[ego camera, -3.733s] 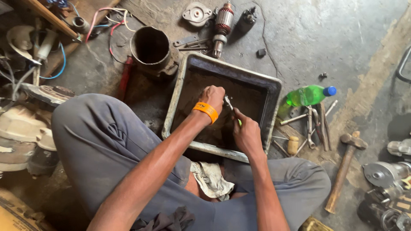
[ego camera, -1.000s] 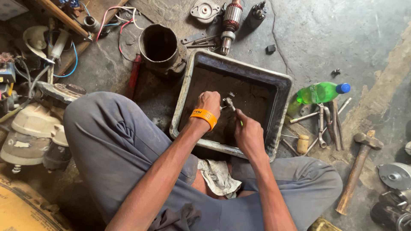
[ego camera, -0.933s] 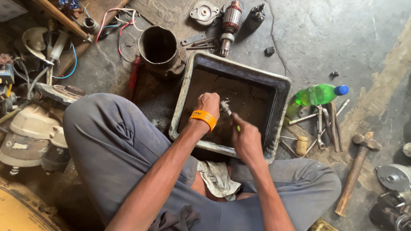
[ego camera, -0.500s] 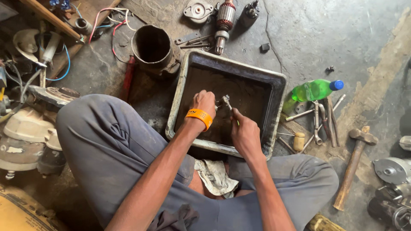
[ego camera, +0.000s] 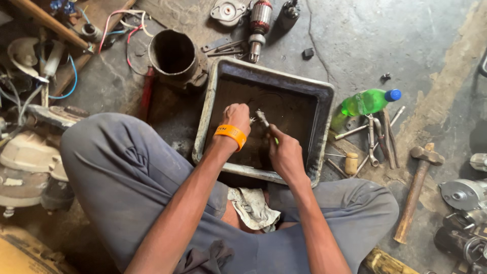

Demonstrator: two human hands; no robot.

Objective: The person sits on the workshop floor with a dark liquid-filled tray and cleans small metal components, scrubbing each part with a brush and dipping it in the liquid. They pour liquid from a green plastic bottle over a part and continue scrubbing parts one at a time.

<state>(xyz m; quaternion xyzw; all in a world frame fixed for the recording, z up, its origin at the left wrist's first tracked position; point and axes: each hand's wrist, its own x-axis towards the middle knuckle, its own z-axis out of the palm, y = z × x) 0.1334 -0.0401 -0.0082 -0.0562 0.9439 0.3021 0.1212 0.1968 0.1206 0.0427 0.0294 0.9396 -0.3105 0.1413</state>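
While my left hand [ego camera: 237, 112] grips the small metal part [ego camera: 261, 117] over the tray [ego camera: 324, 101], my right hand [ego camera: 285, 152] closes on a brush. I'd keep short strokes, low inside.

Open room is left only in the far half of the tray [ego camera: 218, 91] and on the bare floor [ego camera: 355, 40] beyond it (the near side being shut in by both knees), while the sides are blocked by a metal cylinder [ego camera: 175, 56], a green bottle [ego camera: 368, 101] and scattered tools [ego camera: 375, 139].
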